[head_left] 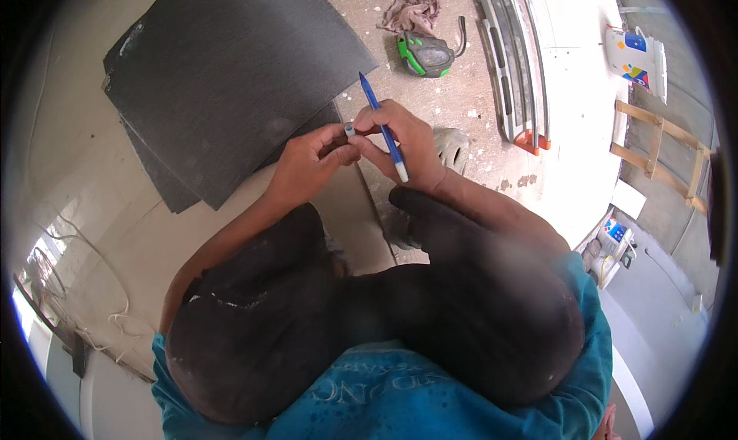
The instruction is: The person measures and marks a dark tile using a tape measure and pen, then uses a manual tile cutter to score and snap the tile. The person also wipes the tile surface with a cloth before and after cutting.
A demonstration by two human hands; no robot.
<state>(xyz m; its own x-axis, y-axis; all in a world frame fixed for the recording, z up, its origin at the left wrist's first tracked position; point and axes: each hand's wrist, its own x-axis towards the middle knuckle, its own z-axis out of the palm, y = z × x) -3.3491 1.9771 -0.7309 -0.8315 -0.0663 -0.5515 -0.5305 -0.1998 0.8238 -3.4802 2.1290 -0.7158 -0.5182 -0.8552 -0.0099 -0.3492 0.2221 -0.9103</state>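
Both hands meet in front of my knees around a small pale grey cylinder (pixel 350 131). My left hand (pixel 306 163) is closed, pinching it between thumb and fingertips. On the other side, my right hand (pixel 407 142) is closed too, its fingertips close to the same little piece. A blue pen (pixel 384 129) with a white end lies across the right hand, held by its fingers, its tapered blue end pointing away from me. Beyond the left hand are large dark grey tiles (pixel 231 71), stacked unevenly. What the little cylinder is, I cannot tell.
A green and black tape measure (pixel 427 54) lies on the dusty board (pixel 469 102), below a crumpled cloth (pixel 413 6). A long tile cutter (pixel 511 71) stands to the right. Farther right are a bucket (pixel 632 59) and a wooden frame (pixel 661 148). Loose cable (pixel 96 259) trails at left.
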